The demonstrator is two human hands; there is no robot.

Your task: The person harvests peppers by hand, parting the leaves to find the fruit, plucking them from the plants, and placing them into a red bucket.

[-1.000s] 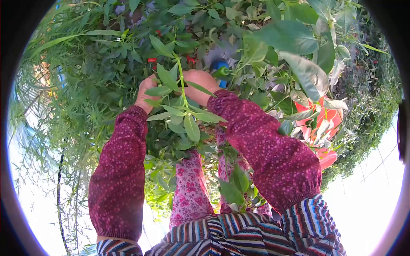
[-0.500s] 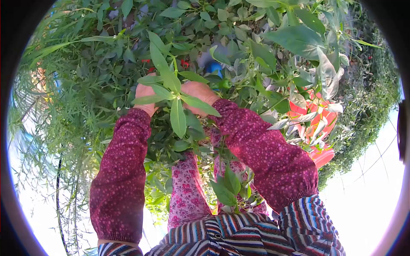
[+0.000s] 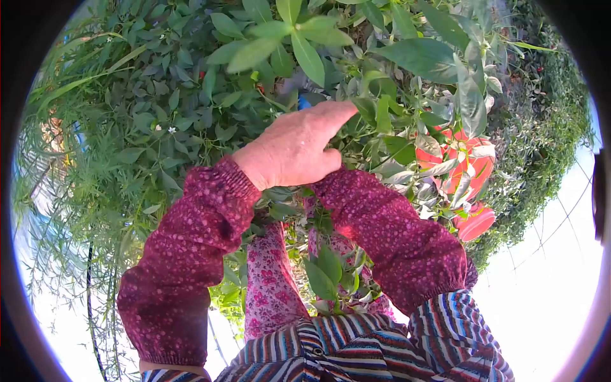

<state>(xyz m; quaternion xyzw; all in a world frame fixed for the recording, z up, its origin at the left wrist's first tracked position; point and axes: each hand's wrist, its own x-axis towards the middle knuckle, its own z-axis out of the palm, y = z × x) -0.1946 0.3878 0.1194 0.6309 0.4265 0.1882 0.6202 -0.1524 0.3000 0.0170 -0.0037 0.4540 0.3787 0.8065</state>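
Observation:
My left hand (image 3: 293,149) reaches across the front of my body, palm down, above the leafy plants. Its index finger stretches to the right and meets green leaves (image 3: 382,118); the thumb stands apart from it, and the other fingers are mostly hidden. Nothing shows between thumb and index finger. Behind the left hand, my right hand is out of sight; only its maroon sleeve (image 3: 394,223) shows, ending just under the left hand. A leafy shoot (image 3: 296,28) rises beyond the hands. Small bits of red (image 3: 259,89) show among the foliage.
Red plastic containers (image 3: 474,223) stand at the right, partly covered by pale, drooping leaves (image 3: 439,167). A blue object (image 3: 304,102) peeks out beyond my left hand. Feathery green plants (image 3: 95,191) crowd the left side. My legs in flowered trousers (image 3: 273,274) are among the leaves.
My left hand has moved right, crossing over my right hand, which is now hidden. The leafy shoot that stood in front of both hands now sits farther up in view.

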